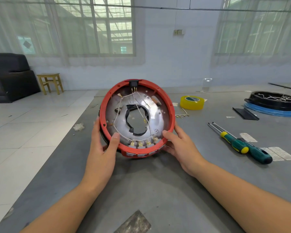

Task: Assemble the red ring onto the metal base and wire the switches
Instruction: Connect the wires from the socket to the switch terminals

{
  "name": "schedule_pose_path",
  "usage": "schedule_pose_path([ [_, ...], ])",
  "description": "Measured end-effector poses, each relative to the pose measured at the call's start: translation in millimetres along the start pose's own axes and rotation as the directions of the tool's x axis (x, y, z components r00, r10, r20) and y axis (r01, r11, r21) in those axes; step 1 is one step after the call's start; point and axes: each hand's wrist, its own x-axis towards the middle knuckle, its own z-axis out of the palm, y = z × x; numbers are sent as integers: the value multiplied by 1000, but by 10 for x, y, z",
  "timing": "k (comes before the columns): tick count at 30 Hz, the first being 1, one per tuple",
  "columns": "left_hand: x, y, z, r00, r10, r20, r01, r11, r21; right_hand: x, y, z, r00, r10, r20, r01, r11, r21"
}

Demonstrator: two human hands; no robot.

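The red ring [170, 113] sits around the shiny metal base [155, 115], and I hold the whole assembly tilted up above the grey table. My left hand [102, 145] grips its lower left rim, thumb lying on the red edge. My right hand [181, 145] grips the lower right rim the same way. Several grey switches [142, 144] with brass terminals line the bottom of the ring. White wires [138, 106] run from them across the base to a black socket [133, 83] at the top. Black tape edges the base's centre hole.
On the grey table [158, 190] to the right lie a yellow tape roll [191, 102], a green-handled screwdriver [242, 143], loose brass-tipped wires [182, 114], a black strip [245, 113] and a black round part on a blue ring [272, 105]. A tiled floor drops off at the left.
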Motion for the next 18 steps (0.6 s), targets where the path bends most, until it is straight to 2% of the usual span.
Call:
schedule_pose_path([
  [2, 10, 5, 8, 998, 2, 58, 6, 991, -135, 26, 27, -26, 1000, 0, 10, -1, 997, 71],
  [5, 16, -19, 36, 980, -55, 193, 123, 925, -358, 56, 72, -67, 1000, 14, -27, -9, 989, 146],
  [9, 64, -128, 65, 936, -251, 248, 351, 741, -573, 73, 73, -58, 998, 28, -54, -16, 979, 201],
  [14, 76, -140, 68, 860, -303, 411, 505, 626, -595, 97, 59, -67, 998, 50, -35, -38, 961, 272],
  [18, 123, -142, 49, 835, -380, 398, 550, 570, -610, 112, 74, -48, 998, 40, 38, -47, 972, 229],
])
